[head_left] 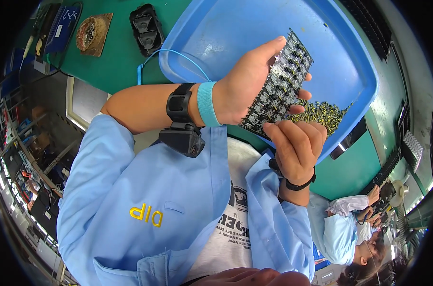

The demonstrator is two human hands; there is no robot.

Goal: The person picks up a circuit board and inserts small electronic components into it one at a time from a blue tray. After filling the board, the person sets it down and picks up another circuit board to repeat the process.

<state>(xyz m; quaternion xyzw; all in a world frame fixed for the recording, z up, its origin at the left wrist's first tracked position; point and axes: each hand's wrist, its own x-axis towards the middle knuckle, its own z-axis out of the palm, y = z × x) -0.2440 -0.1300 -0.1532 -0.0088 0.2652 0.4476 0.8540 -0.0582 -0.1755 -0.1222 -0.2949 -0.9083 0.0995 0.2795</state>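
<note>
My left hand [243, 78] holds a black circuit board panel [277, 88] at a tilt, thumb on one edge and fingers curled behind it. Rows of silvery pads and small parts cover its face, with several dark upright components toward the far end. At the panel's near corner, my right hand [297, 145] is closed in a pinch; whatever its fingertips hold is too small or hidden to make out. Both hands are over a blue plastic tray [216, 35]. Beside and beyond my right hand lies a heap of tiny yellow-green and black components [324, 114] in the tray.
A light blue wrist strap [207, 104] with a coiled cord [139, 75] runs from my left wrist past the tray. On the green table [111, 71] stand a black moulded holder [146, 29] and a round brown object [87, 34]. Another person [343, 229] works at the right.
</note>
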